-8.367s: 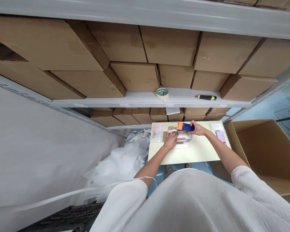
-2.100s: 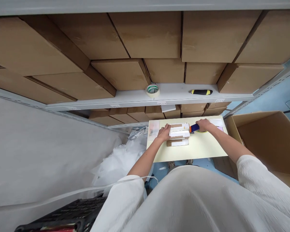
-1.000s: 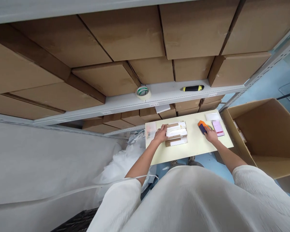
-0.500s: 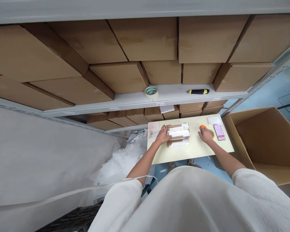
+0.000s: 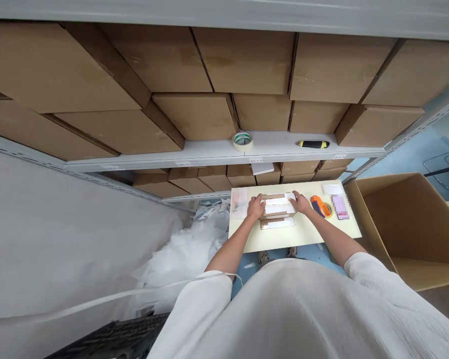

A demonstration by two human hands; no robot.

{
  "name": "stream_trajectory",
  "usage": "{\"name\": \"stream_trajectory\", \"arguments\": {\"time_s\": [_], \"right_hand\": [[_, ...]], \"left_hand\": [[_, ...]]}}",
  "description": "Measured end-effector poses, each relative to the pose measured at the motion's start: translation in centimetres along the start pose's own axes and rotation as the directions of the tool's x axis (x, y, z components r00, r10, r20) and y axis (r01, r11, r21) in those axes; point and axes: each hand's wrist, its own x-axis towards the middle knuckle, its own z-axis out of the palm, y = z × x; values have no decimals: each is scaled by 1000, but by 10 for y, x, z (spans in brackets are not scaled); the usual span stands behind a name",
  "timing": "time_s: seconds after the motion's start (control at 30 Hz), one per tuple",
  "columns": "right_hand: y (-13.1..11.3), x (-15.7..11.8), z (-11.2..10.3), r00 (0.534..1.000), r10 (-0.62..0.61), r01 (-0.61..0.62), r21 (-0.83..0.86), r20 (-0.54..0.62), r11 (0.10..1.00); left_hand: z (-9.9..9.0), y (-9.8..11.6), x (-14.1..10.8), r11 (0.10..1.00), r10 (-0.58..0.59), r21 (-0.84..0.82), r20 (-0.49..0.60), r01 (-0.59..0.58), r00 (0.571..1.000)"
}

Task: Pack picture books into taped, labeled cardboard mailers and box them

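Observation:
Small white-and-brown boxes (image 5: 279,208) stand side by side on the pale yellow table (image 5: 269,243). My left hand (image 5: 256,207) grips their left end, and my right hand (image 5: 300,202) grips the right end near the back. Closest to me, another white-and-brown box (image 5: 277,224) lies flat along the front of the group. Right of my right hand, an orange tape dispenser (image 5: 321,206) rests on the table, with a yellowish tape roll partly under it.
A purple item (image 5: 340,207) and a white slip (image 5: 333,189) lie at the table's right. Above is a shelf (image 5: 271,142) with a tape roll (image 5: 243,141) and a cutter (image 5: 313,144). A large open carton (image 5: 415,219) stands right.
My right hand has let go of the orange tape dispenser and moved left onto the boxes' right end. My left hand stays at their left end. The view has shifted slightly.

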Motion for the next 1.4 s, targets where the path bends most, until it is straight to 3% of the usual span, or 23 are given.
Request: {"name": "stream_trajectory", "arguments": {"time_s": [0.13,0.3,0.4,0.47,0.7,0.83,1.0,1.23,1.4], "right_hand": [[4,-12,-11,999,-38,38,19,-33,999],[-4,-30,-26,961,-101,116,43,-256,992],[-4,-41,-26,933,-140,165,50,-331,985],[0,-47,-20,936,-146,170,48,-320,984],[30,-63,21,991,-37,43,49,-126,998],[42,-57,31,999,46,-45,96,-13,994],[39,-32,21,992,120,-102,319,-39,942],[27,-15,15,992,119,-125,494,43,860],[24,-22,9,996,83,-50,536,-39,843]], "left_hand": [[-6,7,-8,994,32,-105,-69,-40,997],[-22,32,-16,968,90,-211,-204,-134,975],[-25,40,-22,961,91,-225,-283,-159,955],[-20,38,-26,965,61,-225,-297,-132,953],[21,-2,-39,978,-29,-207,-120,4,992],[33,-18,-35,976,-67,-210,-28,59,997],[32,-17,-13,958,-68,-285,-74,44,995],[28,-7,3,898,-99,-421,90,128,991],[16,0,-3,882,-83,-464,13,80,996]]}}
